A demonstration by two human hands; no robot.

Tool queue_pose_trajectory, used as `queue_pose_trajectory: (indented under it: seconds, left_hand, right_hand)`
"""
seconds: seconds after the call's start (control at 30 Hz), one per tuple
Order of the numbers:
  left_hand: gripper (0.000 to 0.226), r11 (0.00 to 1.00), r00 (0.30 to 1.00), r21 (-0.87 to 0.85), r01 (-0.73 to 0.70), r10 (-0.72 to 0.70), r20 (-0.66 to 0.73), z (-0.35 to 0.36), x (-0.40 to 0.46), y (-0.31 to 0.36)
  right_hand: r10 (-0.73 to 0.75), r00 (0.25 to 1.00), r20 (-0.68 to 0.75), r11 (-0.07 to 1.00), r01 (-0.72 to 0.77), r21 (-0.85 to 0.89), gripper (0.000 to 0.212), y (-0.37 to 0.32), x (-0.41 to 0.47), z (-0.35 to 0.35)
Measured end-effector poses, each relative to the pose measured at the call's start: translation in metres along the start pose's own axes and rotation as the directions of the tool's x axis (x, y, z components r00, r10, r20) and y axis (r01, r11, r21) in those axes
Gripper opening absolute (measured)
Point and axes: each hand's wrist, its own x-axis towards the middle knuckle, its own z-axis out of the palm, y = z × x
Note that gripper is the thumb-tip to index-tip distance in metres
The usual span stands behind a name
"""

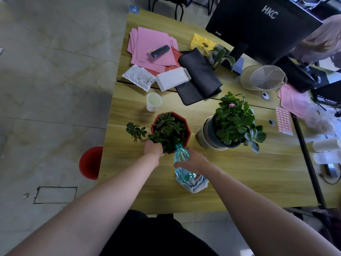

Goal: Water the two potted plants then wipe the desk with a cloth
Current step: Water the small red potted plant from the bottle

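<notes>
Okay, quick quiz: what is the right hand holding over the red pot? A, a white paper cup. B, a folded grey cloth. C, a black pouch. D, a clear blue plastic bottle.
D: the right hand grips a clear blue plastic bottle, tipped so its neck points into the red pot, while the left hand rests at the pot's near rim.

A wooden desk (pixel 239 172) stands on a pale, marbled stone floor (pixel 55 80). Black chair legs (pixel 180 10) show behind it, in soft, even light.
</notes>
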Motion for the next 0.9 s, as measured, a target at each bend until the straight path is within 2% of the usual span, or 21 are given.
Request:
queue_pose_trajectory:
  seconds: [0.67, 0.9]
  left_hand:
    - [0.042, 1.0, 1.0, -0.017, -0.017, 0.017, 0.004, 0.0, 0.006, -0.003]
    - [0.041, 1.0, 1.0, -0.008, -0.012, 0.012, 0.011, 0.001, 0.015, -0.008]
  right_hand:
    - [0.024, 1.0, 0.007, 1.0, -0.024, -0.006, 0.097, -0.003, 0.0, -0.001]
    - [0.01, 1.0, 0.018, 1.0, -0.01, 0.014, 0.087, -0.003, -0.003, -0.003]
